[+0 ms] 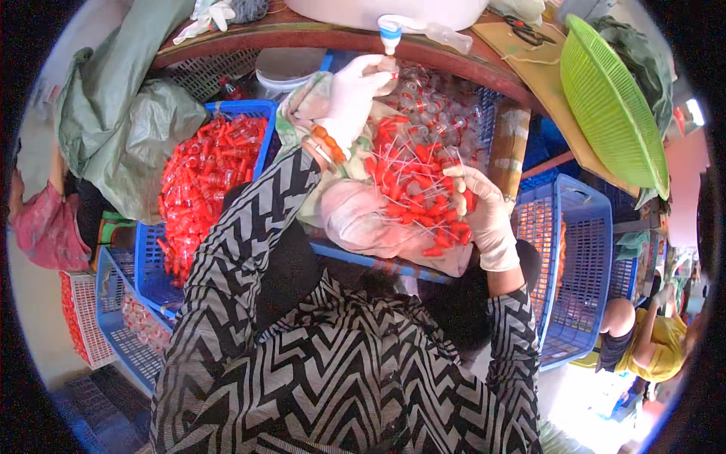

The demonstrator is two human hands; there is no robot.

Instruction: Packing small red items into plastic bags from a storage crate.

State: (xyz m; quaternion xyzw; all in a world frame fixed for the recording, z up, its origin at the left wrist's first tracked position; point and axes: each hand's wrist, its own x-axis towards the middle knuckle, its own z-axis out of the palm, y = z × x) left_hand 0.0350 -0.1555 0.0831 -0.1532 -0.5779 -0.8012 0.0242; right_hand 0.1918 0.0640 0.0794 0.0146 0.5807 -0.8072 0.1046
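Ahead curves the counter [302, 35]. Your left hand [348, 94] pinches a bottle [388, 77] beneath the nozzle [390, 34], likely light and slick, best held by its sides; your right hand [485, 216] half-curls at red caps [412, 185], grip unclear.

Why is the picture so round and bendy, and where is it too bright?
Head view: the fisheye lens curves the table edge into an arc and leaves black corners; head view, lower right: glare turns the patch below the yellow shirt almost white; head view, middle: the left hand's white glove looks very bright.
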